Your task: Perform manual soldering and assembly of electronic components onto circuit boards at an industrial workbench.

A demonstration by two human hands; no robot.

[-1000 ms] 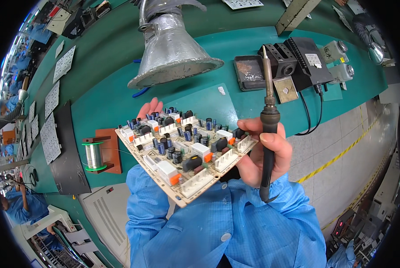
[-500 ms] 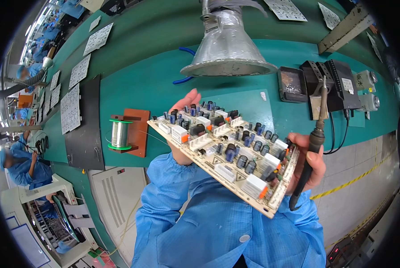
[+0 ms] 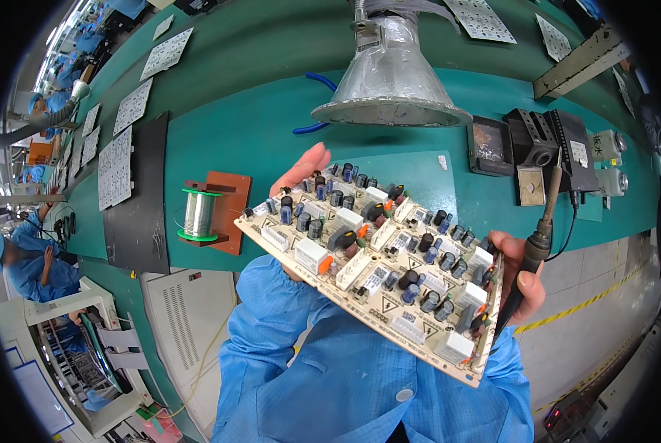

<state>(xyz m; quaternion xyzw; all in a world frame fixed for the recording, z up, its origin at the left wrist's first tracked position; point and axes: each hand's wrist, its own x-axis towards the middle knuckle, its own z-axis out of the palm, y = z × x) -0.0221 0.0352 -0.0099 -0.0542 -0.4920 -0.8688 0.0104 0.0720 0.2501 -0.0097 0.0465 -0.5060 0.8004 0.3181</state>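
A cream circuit board, crowded with capacitors, white blocks and connectors, is held slantwise before my chest, component side up. My left hand grips it at the far left edge; most of those fingers are hidden behind it. At the board's right edge is my right hand, closed around the black handle of a soldering iron and touching the board too. The iron's metal end points up and away; its lower handle passes behind the board's right edge.
Solder wire on a green-flanged spool sits on a brown stand to the left. A metal funnel-shaped hood overhangs the green bench. Back right are a black tray, an iron holder and small bottles. A person is far left.
The board has tipped, so more of its component face shows, and its near corner has moved lower and right. The soldering iron has shifted slightly right with my right hand.
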